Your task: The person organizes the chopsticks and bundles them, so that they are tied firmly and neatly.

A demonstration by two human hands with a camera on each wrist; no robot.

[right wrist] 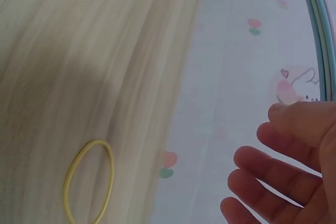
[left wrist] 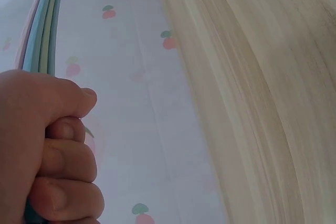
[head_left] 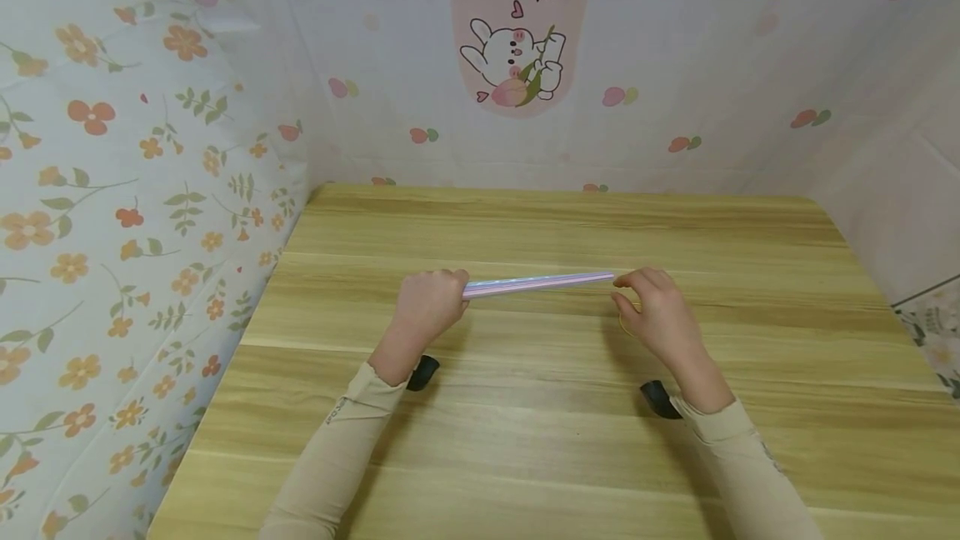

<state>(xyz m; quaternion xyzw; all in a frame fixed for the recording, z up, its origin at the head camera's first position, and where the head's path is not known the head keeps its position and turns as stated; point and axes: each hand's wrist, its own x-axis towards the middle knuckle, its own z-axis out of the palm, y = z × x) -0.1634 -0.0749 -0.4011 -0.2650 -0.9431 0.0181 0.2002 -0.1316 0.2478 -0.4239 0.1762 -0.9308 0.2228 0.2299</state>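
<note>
My left hand [head_left: 431,302] grips one end of a bundle of long, thin pastel strips [head_left: 536,282], fingers curled round it. Pink, blue and pale yellow strips lie side by side in the left wrist view, running up out of the fist. At the bundle's other end is my right hand [head_left: 660,311], its fingers spread and lightly bent, the fingertips right beside the tip. A thin yellow rubber band [right wrist: 66,190] forms a loop beside the right hand in the right wrist view, cut off by the lower edge. From the head, it shows partly behind the thumb.
Both hands are over a wooden table [head_left: 525,440]. Black wrist pieces [head_left: 422,373] sit under both wrists. A white cloth with a rabbit print [head_left: 517,65] hangs behind the table, and a flowered cloth [head_left: 112,232] hangs along its left side.
</note>
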